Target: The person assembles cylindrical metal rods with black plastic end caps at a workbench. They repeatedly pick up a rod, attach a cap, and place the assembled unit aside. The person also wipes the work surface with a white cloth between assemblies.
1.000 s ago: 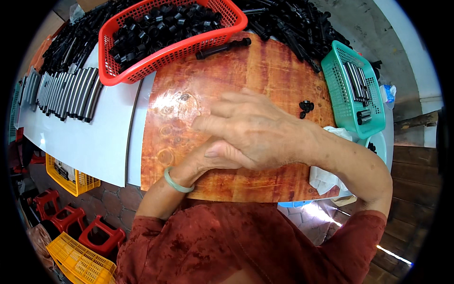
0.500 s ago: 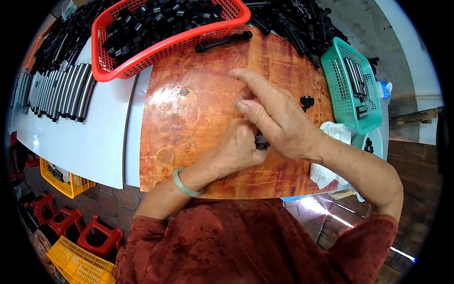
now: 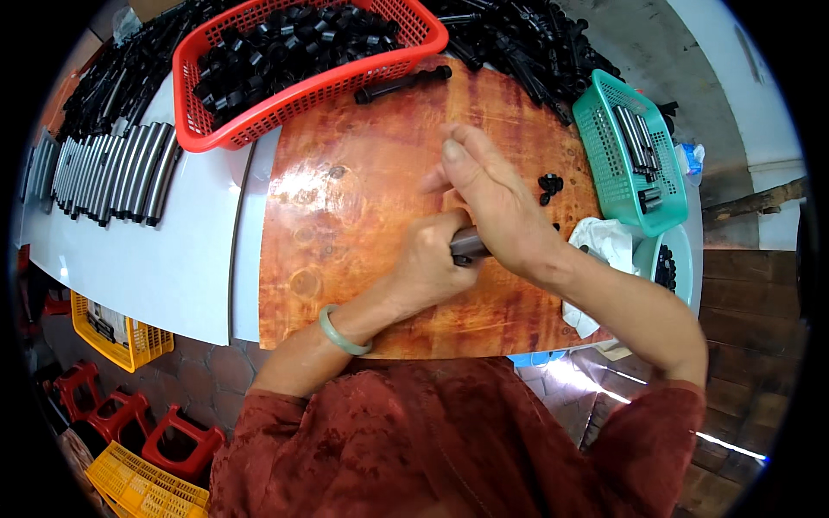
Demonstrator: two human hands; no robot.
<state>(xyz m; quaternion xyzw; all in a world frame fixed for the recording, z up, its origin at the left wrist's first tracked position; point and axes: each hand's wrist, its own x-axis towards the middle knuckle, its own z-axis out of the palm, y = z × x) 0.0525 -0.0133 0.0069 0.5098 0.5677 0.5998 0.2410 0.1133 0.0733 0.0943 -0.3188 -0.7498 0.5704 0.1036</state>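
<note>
My left hand (image 3: 432,257) is closed around a short dark metallic tube (image 3: 471,243), over the middle of the wooden board (image 3: 345,306). The tube's end pokes out on the thumb side. My right hand (image 3: 505,203) lies along the tube's other side, its palm against or very near it and its fingers stretched out. The rest of the tube is hidden between the hands. Several small black parts (image 3: 550,184) lie on the board to the right. At the board's far edge rests a black tube (image 3: 401,85).
A red basket (image 3: 298,93) of black caps stands at the back left. Silver tubes (image 3: 117,173) lie in a row at left. Black tubes (image 3: 518,52) are heaped behind. At right are a green basket (image 3: 617,155), a white cloth (image 3: 609,242) and a pale green bowl (image 3: 682,246).
My right hand has turned and shifted, and more of the dark tube shows between the hands. The left hand keeps its grip, a little further left. The whole view has shifted slightly.
</note>
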